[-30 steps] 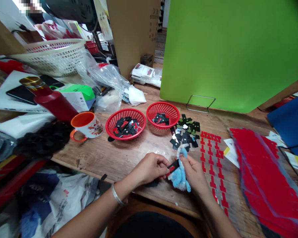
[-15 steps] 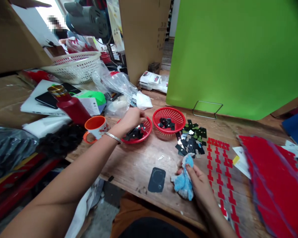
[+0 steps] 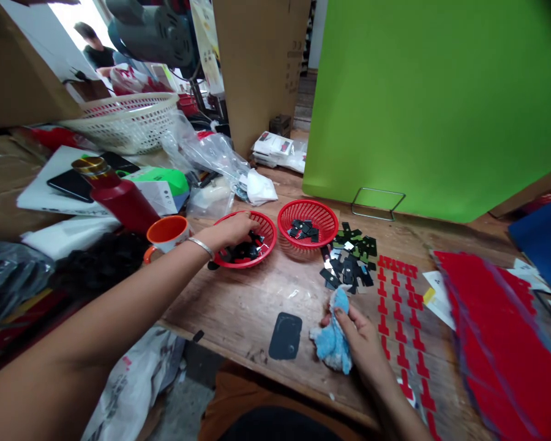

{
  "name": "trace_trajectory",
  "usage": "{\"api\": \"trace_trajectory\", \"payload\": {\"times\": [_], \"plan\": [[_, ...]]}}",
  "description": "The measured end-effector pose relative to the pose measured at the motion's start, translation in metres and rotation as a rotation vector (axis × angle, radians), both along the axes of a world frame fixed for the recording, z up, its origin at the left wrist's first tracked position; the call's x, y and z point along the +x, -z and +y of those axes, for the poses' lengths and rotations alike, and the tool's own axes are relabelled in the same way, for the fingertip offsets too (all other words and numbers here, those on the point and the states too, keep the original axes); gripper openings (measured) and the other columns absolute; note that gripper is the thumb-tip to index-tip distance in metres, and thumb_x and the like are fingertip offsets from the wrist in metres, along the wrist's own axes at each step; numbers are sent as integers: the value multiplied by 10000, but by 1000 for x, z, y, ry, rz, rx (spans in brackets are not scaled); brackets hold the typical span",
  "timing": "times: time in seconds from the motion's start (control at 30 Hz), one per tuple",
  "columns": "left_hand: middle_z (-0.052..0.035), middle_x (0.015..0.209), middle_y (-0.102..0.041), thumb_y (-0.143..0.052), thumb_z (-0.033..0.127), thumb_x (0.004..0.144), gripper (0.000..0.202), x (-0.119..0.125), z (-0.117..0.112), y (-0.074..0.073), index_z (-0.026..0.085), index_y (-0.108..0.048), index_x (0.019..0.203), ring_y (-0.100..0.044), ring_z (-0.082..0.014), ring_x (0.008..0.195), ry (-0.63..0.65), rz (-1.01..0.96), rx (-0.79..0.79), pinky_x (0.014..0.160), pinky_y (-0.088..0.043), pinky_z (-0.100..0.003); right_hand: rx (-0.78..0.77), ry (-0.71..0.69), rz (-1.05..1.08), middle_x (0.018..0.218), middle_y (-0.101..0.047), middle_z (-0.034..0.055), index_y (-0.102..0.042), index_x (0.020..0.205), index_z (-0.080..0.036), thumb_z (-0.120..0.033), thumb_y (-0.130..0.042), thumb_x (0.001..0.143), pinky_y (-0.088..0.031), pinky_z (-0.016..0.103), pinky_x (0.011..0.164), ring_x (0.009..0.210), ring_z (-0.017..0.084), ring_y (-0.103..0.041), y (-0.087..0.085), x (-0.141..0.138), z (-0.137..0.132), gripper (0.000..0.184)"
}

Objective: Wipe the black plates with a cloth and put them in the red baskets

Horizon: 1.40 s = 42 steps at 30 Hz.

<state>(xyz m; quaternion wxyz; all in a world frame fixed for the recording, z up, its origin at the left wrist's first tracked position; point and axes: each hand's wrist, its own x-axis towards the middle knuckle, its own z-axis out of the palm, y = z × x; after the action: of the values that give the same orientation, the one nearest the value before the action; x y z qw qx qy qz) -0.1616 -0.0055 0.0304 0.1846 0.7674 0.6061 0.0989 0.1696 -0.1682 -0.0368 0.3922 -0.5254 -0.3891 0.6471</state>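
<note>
My left hand (image 3: pixel 240 229), wearing a silver bangle at the wrist, reaches into the left red plastic basket (image 3: pixel 271 246), over small black plates (image 3: pixel 245 250). Its fingers are bent down and together; whatever they hold is hidden. In my right hand (image 3: pixel 359 331) is a crumpled blue and white cloth (image 3: pixel 331 344), pinched under the thumb above the table's front part. A second red basket (image 3: pixel 328 214) also has black plates (image 3: pixel 303 230) in it. Right of it lies a loose pile of black plates (image 3: pixel 351 266). A dark rounded pad (image 3: pixel 285 335) lies flat left of the cloth.
Rows of red T-shaped pieces (image 3: pixel 399 306) lie at right, beside a red sheet (image 3: pixel 500 331). An orange mug (image 3: pixel 168 233) and red bottle (image 3: pixel 123 199) stand left. A green panel (image 3: pixel 422 110) and wire stand (image 3: pixel 378 205) are behind; a person (image 3: pixel 96 52) is far left.
My left hand has lowered into the left basket from above its rim. My right hand still holds the cloth. The whole view has shifted slightly.
</note>
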Motion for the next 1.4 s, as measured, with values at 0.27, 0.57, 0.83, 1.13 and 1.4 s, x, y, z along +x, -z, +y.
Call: {"api": "trace_trajectory", "payload": {"times": [0.27, 0.57, 0.83, 1.13, 1.4], "plan": [[-10, 650, -633, -639, 257, 686, 108, -7, -26, -31, 168, -635, 746, -536, -145, 612, -86, -115, 88, 592, -353, -220, 31, -18, -70, 761, -706, 42, -683, 970, -172, -512, -632, 765, -516, 305, 509, 548, 192, -630, 3, 2, 0, 401], [-39, 757, -645, -647, 441, 734, 299, 92, -123, -12, 151, -587, 769, -631, -169, 710, -335, -1143, -343, 663, -517, -280, 269, -42, -235, 1124, -642, 77, -724, 1002, -217, -373, -663, 767, -474, 358, 876, 1038, 260, -590, -24, -5, 4, 288], [-62, 739, -643, -681, 376, 726, 309, 157, -154, 33, 106, -616, 861, -617, -132, 563, -545, -1442, -706, 580, -557, -293, 600, -110, -443, 1095, -539, 83, -634, 1185, -227, -339, -454, 911, -431, 321, 897, 1037, 207, -534, -31, -20, 5, 346], [-57, 713, -641, -769, 319, 655, 331, 159, -166, 30, 77, -657, 851, -617, -119, 630, -252, -1420, -844, 630, -524, -232, 433, -125, -418, 669, -575, -7, -644, 743, -173, -343, -529, 848, -407, 244, 627, 670, 156, -526, -27, -16, 15, 231], [13, 647, -600, -836, 266, 525, 389, 160, -165, 32, 113, -638, 823, -620, -126, 599, -459, -1382, -769, 619, -549, -279, -94, 221, 158, 600, -594, -35, -622, 954, -199, -451, -719, 667, -400, 218, 466, 481, 120, -512, -15, -10, 22, 394]]}}
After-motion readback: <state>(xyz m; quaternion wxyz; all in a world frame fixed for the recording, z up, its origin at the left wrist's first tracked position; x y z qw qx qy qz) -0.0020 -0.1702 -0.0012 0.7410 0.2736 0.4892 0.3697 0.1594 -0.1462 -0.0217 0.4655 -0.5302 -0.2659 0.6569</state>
